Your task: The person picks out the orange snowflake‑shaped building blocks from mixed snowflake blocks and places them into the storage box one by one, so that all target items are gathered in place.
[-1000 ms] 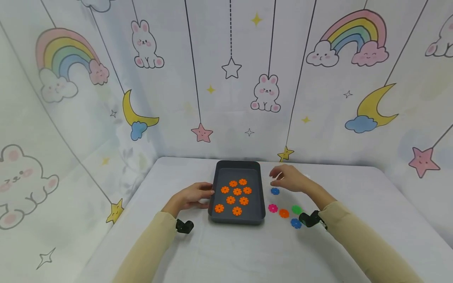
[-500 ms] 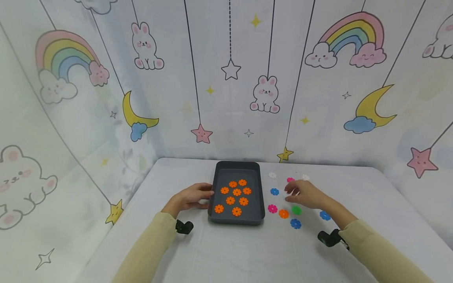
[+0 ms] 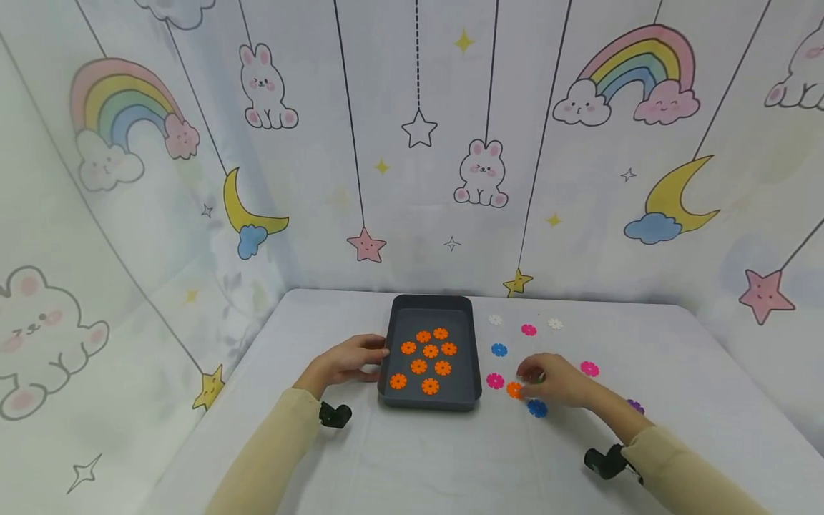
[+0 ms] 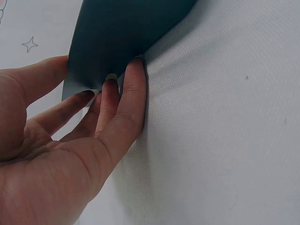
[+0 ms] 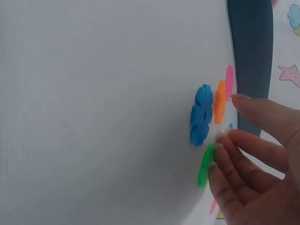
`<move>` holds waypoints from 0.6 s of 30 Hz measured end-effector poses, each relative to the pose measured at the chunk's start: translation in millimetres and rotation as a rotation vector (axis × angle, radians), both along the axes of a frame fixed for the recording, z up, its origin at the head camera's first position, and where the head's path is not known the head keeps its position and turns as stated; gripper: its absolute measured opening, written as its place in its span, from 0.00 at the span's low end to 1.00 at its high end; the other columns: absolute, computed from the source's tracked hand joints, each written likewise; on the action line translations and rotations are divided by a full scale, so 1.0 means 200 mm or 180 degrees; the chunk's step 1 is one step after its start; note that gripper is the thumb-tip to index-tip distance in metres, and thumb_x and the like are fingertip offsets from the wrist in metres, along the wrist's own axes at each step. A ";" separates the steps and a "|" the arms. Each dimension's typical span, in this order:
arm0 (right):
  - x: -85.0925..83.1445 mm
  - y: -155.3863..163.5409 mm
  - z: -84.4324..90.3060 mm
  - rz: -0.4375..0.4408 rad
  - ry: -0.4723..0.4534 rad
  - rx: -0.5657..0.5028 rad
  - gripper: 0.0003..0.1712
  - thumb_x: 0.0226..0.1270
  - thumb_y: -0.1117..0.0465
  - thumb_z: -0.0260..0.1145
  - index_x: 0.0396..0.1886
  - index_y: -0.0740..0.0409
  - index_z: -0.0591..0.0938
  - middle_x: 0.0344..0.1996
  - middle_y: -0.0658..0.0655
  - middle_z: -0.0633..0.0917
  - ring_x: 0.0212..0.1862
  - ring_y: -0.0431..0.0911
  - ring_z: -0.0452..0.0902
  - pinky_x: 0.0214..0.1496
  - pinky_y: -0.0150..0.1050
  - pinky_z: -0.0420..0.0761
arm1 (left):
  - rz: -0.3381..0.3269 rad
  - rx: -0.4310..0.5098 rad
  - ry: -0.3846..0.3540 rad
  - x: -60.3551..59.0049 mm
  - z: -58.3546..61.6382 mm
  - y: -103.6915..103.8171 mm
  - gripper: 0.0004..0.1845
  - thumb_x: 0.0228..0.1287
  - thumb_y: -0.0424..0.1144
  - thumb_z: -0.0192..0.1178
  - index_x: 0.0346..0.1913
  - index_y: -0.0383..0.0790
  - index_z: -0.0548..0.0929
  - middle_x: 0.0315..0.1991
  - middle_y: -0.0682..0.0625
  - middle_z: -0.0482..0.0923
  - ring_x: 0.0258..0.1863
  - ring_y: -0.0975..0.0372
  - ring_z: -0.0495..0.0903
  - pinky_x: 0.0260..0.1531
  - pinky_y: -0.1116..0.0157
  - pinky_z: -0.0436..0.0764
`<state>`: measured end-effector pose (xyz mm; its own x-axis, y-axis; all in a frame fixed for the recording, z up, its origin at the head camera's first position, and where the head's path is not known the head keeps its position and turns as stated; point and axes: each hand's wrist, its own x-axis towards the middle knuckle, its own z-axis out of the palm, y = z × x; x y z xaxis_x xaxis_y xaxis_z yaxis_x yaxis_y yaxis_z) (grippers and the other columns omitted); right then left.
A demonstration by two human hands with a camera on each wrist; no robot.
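At the tray's left side my left hand (image 3: 347,359) grips the wall of the dark grey tray (image 3: 430,402). In the left wrist view the thumb meets the tray's (image 4: 126,28) edge, the tip hidden, while the bent fingers touch its outer wall. Several orange flower-shaped discs (image 3: 430,351) lie in the tray. My right hand (image 3: 556,379) is over the loose discs to its right, thumb and fingers apart. Its fingertips touch or nearly touch a green flower-shaped disc (image 5: 205,166); the thumb is near an orange disc (image 5: 220,102). A blue disc (image 5: 202,115) lies beside them.
More flower-shaped discs lie right of the tray: a blue one (image 3: 498,350), a pink one (image 3: 495,380), a white one (image 3: 556,324), and a purple one (image 3: 635,406) partly behind the right arm. A patterned cloth backdrop (image 3: 418,193) hangs behind the white table (image 3: 412,465).
My right hand has moved from beside the tray's upper right, out to the right, then down toward me over the green and orange discs. The left hand and tray have stayed put.
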<state>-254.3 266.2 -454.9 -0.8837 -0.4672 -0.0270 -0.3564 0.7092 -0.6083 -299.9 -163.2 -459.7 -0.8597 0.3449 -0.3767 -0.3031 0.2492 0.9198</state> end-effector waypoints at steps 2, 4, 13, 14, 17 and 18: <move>0.01 -0.01 -0.01 -0.0011 0.0002 0.0010 0.18 0.61 0.59 0.78 0.47 0.61 0.85 0.38 0.51 0.84 0.42 0.44 0.77 0.42 0.31 0.82 | -0.0008 -0.0009 0.0013 0.00 0.00 0.00 0.31 0.78 0.38 0.58 0.76 0.31 0.62 0.71 0.35 0.68 0.65 0.46 0.73 0.53 0.51 0.85; 0.01 -0.02 -0.01 -0.0053 -0.0013 0.0043 0.16 0.61 0.59 0.78 0.46 0.60 0.85 0.37 0.50 0.83 0.41 0.45 0.77 0.41 0.31 0.82 | -0.0011 -0.0023 0.0021 0.00 0.00 0.00 0.31 0.78 0.38 0.57 0.76 0.31 0.62 0.71 0.35 0.68 0.66 0.45 0.73 0.53 0.51 0.85; 0.02 -0.06 0.01 -0.0133 -0.0060 0.0100 0.10 0.62 0.62 0.76 0.40 0.57 0.83 0.32 0.48 0.81 0.38 0.44 0.75 0.39 0.31 0.82 | 0.0001 -0.0023 0.0033 0.00 0.00 0.00 0.30 0.78 0.38 0.57 0.76 0.32 0.63 0.70 0.36 0.69 0.65 0.46 0.74 0.53 0.52 0.85; 0.02 -0.06 0.02 -0.0113 -0.0075 0.0088 0.09 0.63 0.63 0.76 0.39 0.57 0.83 0.32 0.48 0.81 0.37 0.44 0.75 0.38 0.31 0.82 | 0.0007 -0.0019 0.0027 0.00 0.00 0.00 0.30 0.78 0.38 0.57 0.76 0.32 0.63 0.70 0.36 0.69 0.65 0.46 0.74 0.53 0.52 0.85; 0.01 -0.06 0.04 -0.0010 -0.0117 0.0026 0.06 0.64 0.65 0.73 0.39 0.59 0.84 0.32 0.49 0.82 0.36 0.44 0.77 0.39 0.32 0.83 | 0.0012 -0.0029 0.0030 0.00 0.00 0.00 0.30 0.78 0.38 0.57 0.76 0.32 0.63 0.70 0.36 0.69 0.65 0.47 0.74 0.53 0.52 0.86; 0.01 -0.06 0.05 0.0021 -0.0117 -0.0001 0.06 0.65 0.66 0.73 0.38 0.59 0.84 0.32 0.49 0.83 0.36 0.44 0.78 0.40 0.32 0.84 | 0.0009 -0.0028 0.0029 0.00 0.00 0.00 0.30 0.78 0.38 0.57 0.76 0.32 0.63 0.70 0.36 0.69 0.65 0.47 0.74 0.52 0.52 0.86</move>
<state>-252.3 254.1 -444.5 -0.8790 -0.4731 -0.0591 -0.3385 0.7067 -0.6213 -300.0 -162.9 -460.2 -0.8642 0.3391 -0.3717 -0.2953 0.2563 0.9204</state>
